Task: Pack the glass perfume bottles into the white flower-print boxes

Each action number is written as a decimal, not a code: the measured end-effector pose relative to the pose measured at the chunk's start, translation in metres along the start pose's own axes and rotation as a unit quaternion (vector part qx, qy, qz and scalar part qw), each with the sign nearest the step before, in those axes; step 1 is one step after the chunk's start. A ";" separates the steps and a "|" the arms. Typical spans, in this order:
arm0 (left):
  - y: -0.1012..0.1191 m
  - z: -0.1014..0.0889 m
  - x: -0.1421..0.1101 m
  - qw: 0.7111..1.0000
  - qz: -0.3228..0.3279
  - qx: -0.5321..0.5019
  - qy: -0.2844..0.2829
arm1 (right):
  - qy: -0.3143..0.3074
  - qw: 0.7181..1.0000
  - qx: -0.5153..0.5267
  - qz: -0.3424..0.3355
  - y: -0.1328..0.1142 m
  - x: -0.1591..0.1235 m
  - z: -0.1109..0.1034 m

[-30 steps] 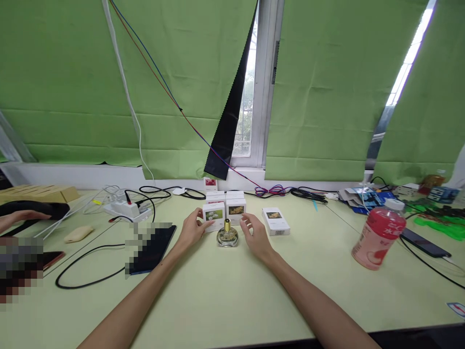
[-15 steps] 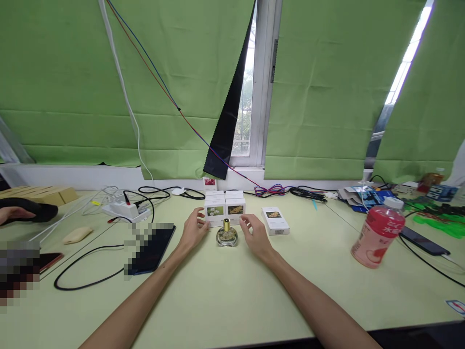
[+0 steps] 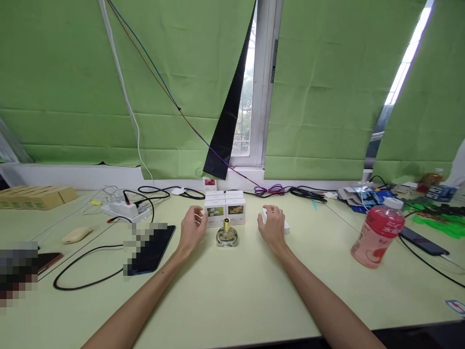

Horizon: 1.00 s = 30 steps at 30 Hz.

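A squat clear glass perfume bottle (image 3: pixel 227 237) with a gold cap stands upright at the middle of the table. Behind it are small white boxes (image 3: pixel 215 218) in a tight block, printed with flower pictures. My left hand (image 3: pixel 193 228) is at the block's left side, fingers loosely curved and apart; whether it touches the boxes is unclear. To the right, my right hand (image 3: pixel 272 224) covers a flat-lying white box (image 3: pixel 286 228), with its fingers curled over it. Most of that box is hidden under the hand.
A pink drink bottle (image 3: pixel 378 232) stands on the right, near a phone (image 3: pixel 423 241). On the left lie a dark tablet-like device (image 3: pixel 156 249), a black cable, a pale oval case (image 3: pixel 77 235) and a power strip (image 3: pixel 125 211). Cables run along the wall.
My right hand has moved right, from beside the block of boxes onto the flat-lying box. My left hand has shifted slightly. At far left, another person's hand and the black object have left view.
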<state>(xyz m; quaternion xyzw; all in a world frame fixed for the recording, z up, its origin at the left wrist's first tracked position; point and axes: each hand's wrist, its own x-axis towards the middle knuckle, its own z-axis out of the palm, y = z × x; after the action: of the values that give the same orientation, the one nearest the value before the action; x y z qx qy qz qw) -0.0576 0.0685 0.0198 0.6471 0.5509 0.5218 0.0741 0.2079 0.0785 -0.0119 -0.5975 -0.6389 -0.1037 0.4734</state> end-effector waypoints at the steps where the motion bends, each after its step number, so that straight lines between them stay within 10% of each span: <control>1: 0.005 -0.001 -0.002 1.000 0.018 -0.011 -0.010 | 0.000 1.000 -0.027 0.014 0.004 0.001 0.000; 11: 0.019 0.003 -0.019 0.963 0.106 0.033 -0.247 | -0.090 0.982 -0.117 0.114 0.026 0.000 0.004; 18: 0.014 0.004 -0.023 0.954 0.115 0.008 -0.275 | -0.126 0.977 -0.111 0.131 0.025 -0.001 0.005; 30: 0.010 0.016 -0.028 0.954 0.062 -0.074 -0.282 | 0.003 0.993 0.103 0.050 0.000 0.001 -0.001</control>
<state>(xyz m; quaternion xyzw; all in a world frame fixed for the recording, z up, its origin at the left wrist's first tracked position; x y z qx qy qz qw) -0.0352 0.0498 0.0024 0.7934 0.4264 0.3608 0.2420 0.2089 0.0790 -0.0108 -0.5761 -0.6142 -0.0156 0.5391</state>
